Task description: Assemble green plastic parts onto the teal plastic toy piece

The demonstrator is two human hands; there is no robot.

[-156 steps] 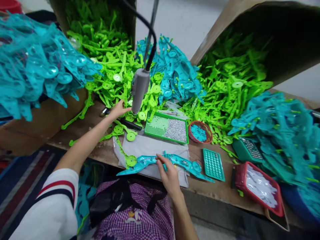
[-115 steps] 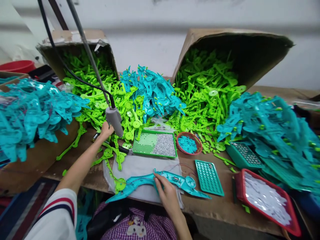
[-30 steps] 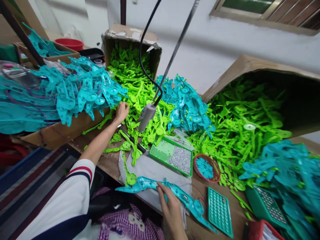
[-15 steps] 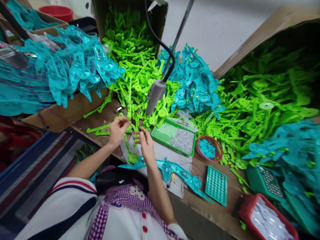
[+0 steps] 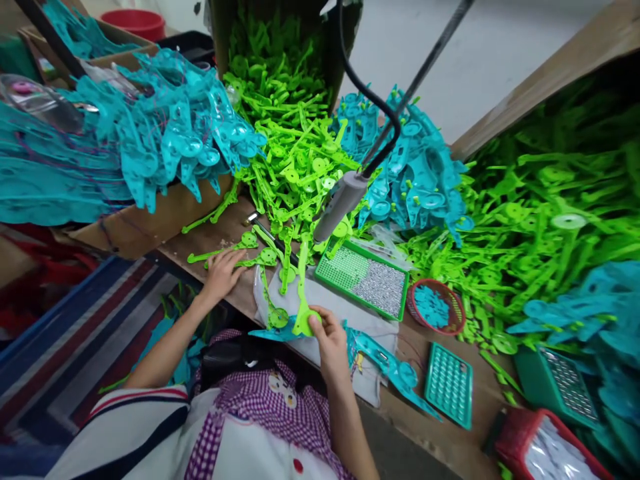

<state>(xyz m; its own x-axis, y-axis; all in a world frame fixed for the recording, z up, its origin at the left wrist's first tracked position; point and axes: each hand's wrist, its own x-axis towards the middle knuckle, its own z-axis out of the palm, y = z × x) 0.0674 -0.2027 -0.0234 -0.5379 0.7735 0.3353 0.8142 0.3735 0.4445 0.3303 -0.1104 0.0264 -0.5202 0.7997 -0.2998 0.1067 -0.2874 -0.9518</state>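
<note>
My right hand (image 5: 331, 337) pinches the round end of a lime-green plastic arm (image 5: 303, 303), whose narrow shaft points away from me. Below it, a turquoise plastic frame (image 5: 383, 360) lies along the table's front edge on a pale cloth (image 5: 367, 393), partly hidden by that hand and the green arm. On the left, my left hand (image 5: 223, 275) rests over loose green arms (image 5: 267, 257), fingers spread and touching them. Another green arm with a disc end (image 5: 277, 317) lies between my hands.
A grey power screwdriver (image 5: 343, 203) hangs over the table. Behind it are heaps of green arms (image 5: 300, 153) and turquoise frames (image 5: 415, 167). To the right stand a green tray of small metal pieces (image 5: 380, 283), a red basket (image 5: 457, 313) and a teal tray (image 5: 449, 387).
My hands have moved apart: the left went down and left onto loose green arms, the right came nearer with a green arm. The view has shifted slightly.
</note>
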